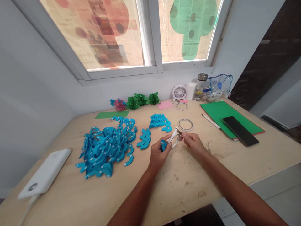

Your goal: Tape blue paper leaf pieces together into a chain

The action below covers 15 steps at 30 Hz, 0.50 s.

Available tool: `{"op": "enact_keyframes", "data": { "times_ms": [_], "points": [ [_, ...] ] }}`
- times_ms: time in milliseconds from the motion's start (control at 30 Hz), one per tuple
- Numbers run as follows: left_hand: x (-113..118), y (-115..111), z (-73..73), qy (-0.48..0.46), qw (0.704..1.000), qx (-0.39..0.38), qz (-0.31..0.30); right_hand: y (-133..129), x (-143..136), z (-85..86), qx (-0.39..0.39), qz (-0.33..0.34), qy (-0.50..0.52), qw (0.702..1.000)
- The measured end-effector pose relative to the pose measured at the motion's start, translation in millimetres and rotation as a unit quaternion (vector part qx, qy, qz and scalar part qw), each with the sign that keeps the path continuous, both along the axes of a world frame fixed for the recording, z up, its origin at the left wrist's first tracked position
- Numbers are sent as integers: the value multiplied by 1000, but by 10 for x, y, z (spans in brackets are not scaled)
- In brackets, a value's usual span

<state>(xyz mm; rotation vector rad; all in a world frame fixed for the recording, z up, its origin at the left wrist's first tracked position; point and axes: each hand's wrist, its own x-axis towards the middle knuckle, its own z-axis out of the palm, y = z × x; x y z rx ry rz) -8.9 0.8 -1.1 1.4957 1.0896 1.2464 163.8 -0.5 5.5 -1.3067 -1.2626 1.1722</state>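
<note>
My left hand (158, 153) is closed on a small blue paper piece (163, 144) and a roll of white tape (173, 145). A pale strip of the tape stands up from the roll. My right hand (193, 142) is closed around a slim dark pointed tool (179, 131), whose tip meets the strip's upper end; its exact kind is too small to tell. Just beyond my hands lies another tape roll (185, 125). Left of them are a small blue paper stack (144, 138), a fanned blue row (160, 121) and a large heap of curved blue pieces (105, 147) with white patches.
A white power bank (45, 172) with a cable lies left. Green and pink paper flowers (134, 101) line the wall, near a small fan (179, 92) and a bottle (200, 87). A phone (240, 131) rests on green sheets (218, 116) at right, beside a white pen (211, 121).
</note>
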Motion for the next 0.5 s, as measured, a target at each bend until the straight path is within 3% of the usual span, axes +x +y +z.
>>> {"op": "enact_keyframes", "data": {
  "times_ms": [500],
  "points": [
    [11,1,-13,30,999,30,6,-2,8,13,-13,-26,-3,1000]
  ]
}}
